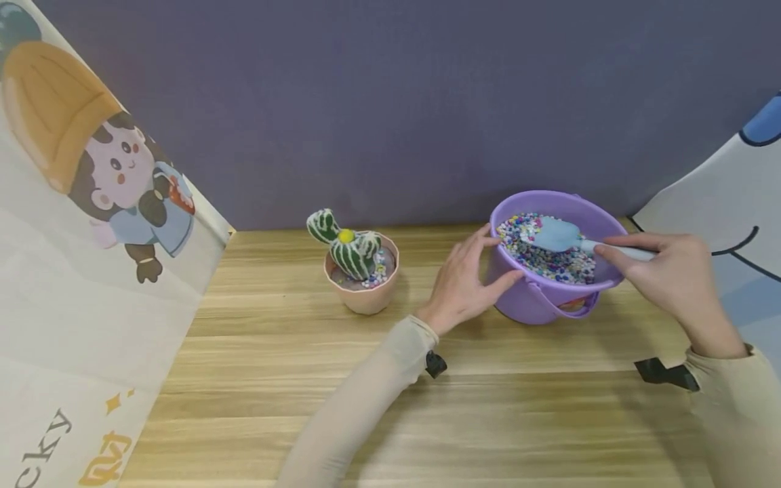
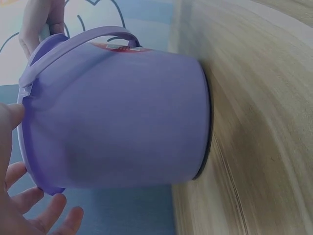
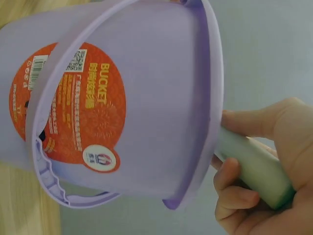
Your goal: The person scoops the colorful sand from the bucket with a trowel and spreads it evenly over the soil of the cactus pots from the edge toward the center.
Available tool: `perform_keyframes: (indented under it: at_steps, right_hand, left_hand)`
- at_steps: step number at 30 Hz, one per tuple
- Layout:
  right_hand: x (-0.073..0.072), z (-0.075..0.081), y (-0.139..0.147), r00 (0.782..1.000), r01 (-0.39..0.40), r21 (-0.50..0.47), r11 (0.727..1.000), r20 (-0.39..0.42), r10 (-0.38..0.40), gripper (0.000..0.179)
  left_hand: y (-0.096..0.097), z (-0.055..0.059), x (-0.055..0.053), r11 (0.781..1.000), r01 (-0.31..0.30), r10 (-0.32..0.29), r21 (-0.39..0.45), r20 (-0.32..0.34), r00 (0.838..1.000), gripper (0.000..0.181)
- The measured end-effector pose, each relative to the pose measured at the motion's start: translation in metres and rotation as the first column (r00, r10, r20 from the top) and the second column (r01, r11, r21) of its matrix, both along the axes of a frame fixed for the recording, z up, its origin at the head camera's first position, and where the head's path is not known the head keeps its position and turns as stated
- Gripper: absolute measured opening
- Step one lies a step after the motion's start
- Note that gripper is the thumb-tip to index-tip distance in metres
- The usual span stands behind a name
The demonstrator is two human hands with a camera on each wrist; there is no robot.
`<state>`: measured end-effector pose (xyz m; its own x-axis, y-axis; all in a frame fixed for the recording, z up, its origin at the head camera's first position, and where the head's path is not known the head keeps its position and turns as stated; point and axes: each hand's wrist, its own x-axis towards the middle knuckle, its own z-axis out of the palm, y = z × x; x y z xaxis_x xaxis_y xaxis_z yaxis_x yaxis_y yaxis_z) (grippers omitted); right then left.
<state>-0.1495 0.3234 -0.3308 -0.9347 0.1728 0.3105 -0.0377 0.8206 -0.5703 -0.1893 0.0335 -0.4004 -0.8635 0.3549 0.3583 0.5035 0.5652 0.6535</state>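
My right hand (image 1: 677, 271) holds the pale handle of a light blue trowel (image 1: 556, 234), its fingers curled round it in the right wrist view. The trowel's blade lies over small multicoloured beads (image 1: 549, 262) inside a purple bucket (image 1: 523, 301), with some beads on it. With fingers spread, my left hand (image 1: 466, 281) touches the bucket's left rim; its thumb rests at the near side of the rim. Left of that hand stands a pink pot (image 1: 366, 301) with a green-and-white cactus (image 1: 354, 256) and some beads on its grey surface.
The bucket's handle (image 3: 49, 181) hangs down in front, beside an orange label (image 3: 73, 103). Behind the wooden table (image 1: 256, 379) rises a dark panel (image 1: 390, 115). Printed cloths flank the table, one with a cartoon child (image 1: 128, 163) on the left.
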Motion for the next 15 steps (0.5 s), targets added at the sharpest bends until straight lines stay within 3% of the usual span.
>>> perform_keyframes:
  at_steps: [3,7,11,15]
  right_hand:
    - [0.002,0.0,0.003,1.0,0.007,-0.012,1.0,-0.012,-0.007,0.013]
    - [0.004,-0.001,0.007,0.999,0.0,-0.021,1.0,-0.034,0.0,0.027]
    - [0.005,-0.002,0.011,0.999,-0.01,-0.026,1.0,-0.034,0.01,0.022]
    - [0.007,-0.003,0.013,1.0,-0.014,-0.029,0.999,-0.018,0.013,0.035]
  left_hand:
    - [0.0,0.0,0.0,1.0,-0.004,0.004,0.008,-0.013,1.0,0.067]
    - [0.001,-0.001,0.0,1.0,-0.008,0.009,0.017,-0.023,1.0,0.067]
    - [0.002,-0.002,0.0,1.0,-0.01,0.011,0.026,-0.018,1.0,0.067]
    - [0.003,-0.003,0.001,1.0,-0.01,0.01,0.029,-0.008,1.0,0.067]
